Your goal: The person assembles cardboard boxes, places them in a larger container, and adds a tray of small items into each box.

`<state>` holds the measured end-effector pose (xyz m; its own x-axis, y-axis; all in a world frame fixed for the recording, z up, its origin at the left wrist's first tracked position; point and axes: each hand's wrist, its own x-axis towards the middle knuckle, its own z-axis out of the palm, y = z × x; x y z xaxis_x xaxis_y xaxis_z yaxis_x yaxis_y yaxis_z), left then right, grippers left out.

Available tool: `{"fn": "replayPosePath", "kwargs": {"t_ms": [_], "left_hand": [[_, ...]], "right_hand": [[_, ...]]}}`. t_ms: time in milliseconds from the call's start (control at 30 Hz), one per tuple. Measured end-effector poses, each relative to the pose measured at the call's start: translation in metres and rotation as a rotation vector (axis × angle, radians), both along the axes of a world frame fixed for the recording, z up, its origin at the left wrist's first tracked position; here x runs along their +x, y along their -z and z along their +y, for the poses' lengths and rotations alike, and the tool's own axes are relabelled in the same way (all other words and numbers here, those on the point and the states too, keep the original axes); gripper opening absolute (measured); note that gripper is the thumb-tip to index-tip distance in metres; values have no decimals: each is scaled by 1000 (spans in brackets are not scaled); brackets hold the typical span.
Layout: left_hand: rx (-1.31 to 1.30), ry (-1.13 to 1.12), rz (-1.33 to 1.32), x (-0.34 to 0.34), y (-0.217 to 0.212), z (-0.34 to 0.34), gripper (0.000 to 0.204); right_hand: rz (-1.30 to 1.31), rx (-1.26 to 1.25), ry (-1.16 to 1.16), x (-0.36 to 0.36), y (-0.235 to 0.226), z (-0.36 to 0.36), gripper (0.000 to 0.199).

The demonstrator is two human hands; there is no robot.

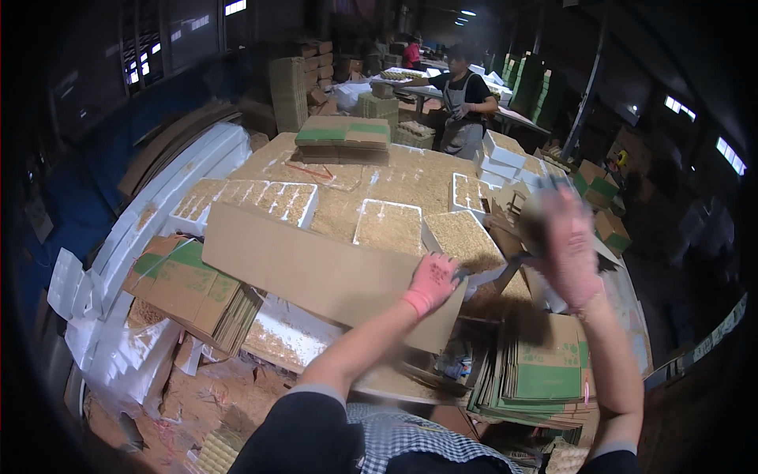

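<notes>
My left hand (433,283), in a pink glove, grips the right end of a long plain brown cardboard piece (316,265), with its fingers over the far edge. The cardboard lies slanted across the near side of the work surface. My right hand (572,249), also pink-gloved, is raised to the right of it and smeared by motion. A dark greyish blur (538,223) shows beside its fingers, and I cannot make out whether it is held. Just beyond my left hand stands a white foam box (466,241) filled with tan granular material.
More foam boxes (388,227) sit in sawdust-like material on the table. Flattened green-and-brown cartons are stacked at near left (185,284), near right (549,363) and far middle (343,141). White foam boxes (501,158) stand at far right. Beyond the table, a person in an apron (459,107) stands.
</notes>
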<state>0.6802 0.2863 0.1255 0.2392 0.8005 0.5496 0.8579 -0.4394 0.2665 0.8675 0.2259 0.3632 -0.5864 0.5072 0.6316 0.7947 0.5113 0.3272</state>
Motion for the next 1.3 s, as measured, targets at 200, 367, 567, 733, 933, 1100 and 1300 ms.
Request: {"fn": "replayPosePath", "kwargs": {"t_ms": [200,367,567,733,933,1100,1300], "left_hand": [[-82,-29,155,-85,30,-82,82],[-307,-295,409,-222,3,-81,119],[-497,80,512,-240,2,-32,101],[-433,109,561,-233,-56,-68,64],[-46,258,628,-205,-150,-48,57],[115,227,442,-201,-140,25,52],[-110,57,457,-141,-76,73,66]], "right_hand": [[-171,-721,-128,-93,186,89,115],[-152,-870,-186,-158,254,90,141],[12,-921,-226,-146,320,94,103],[-41,-733,-264,-142,254,56,86],[-71,-858,-308,-118,111,60,76],[-215,-788,-63,-114,83,96,55],[-220,-732,93,-90,108,151,47]]}}
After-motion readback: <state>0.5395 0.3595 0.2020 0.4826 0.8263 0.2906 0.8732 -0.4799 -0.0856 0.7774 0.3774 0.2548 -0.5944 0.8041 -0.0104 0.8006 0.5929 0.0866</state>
